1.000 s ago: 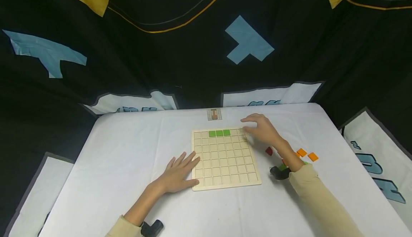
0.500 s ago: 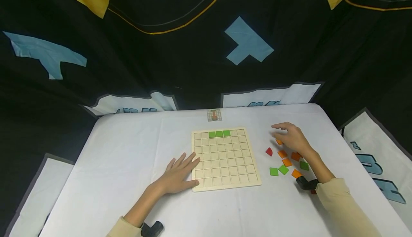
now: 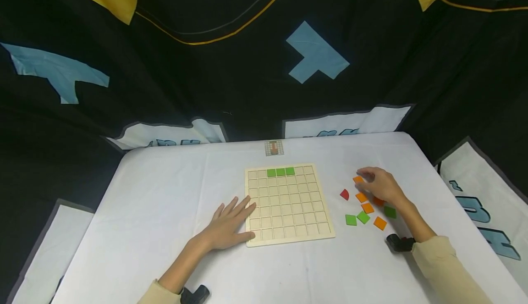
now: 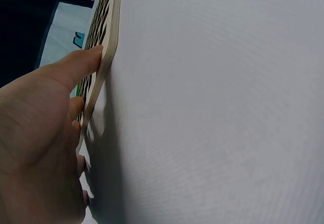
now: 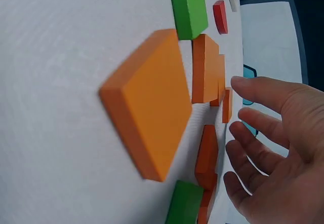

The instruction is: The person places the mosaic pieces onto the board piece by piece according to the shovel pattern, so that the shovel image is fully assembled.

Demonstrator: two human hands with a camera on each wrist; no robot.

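Observation:
My left hand [image 3: 228,223] rests with spread, straight fingers on the left edge of a pale wooden grid board [image 3: 288,203]. In the left wrist view its thumb [image 4: 83,64] lies over the board's rim. Three green square tiles [image 3: 281,172] sit side by side in the board's top row. My right hand [image 3: 381,185] hovers over scattered tiles at the right, fingers loosely bent and holding nothing. Its fingertips are close to an orange tile [image 3: 358,179]. In the right wrist view, a large orange tile [image 5: 152,112] lies left of the fingers.
Loose green tiles [image 3: 351,220], several orange tiles [image 3: 380,223] and a red quarter-round piece [image 3: 344,194] lie right of the board. A small card with a gridded picture [image 3: 274,148] lies behind the board. The white-covered table [image 3: 165,180] meets a dark curtain [image 3: 247,88] at the back.
My right hand has moved right, from the board's top right corner to the loose tiles, uncovering several of them, and has lowered there. The left hand stays on the board.

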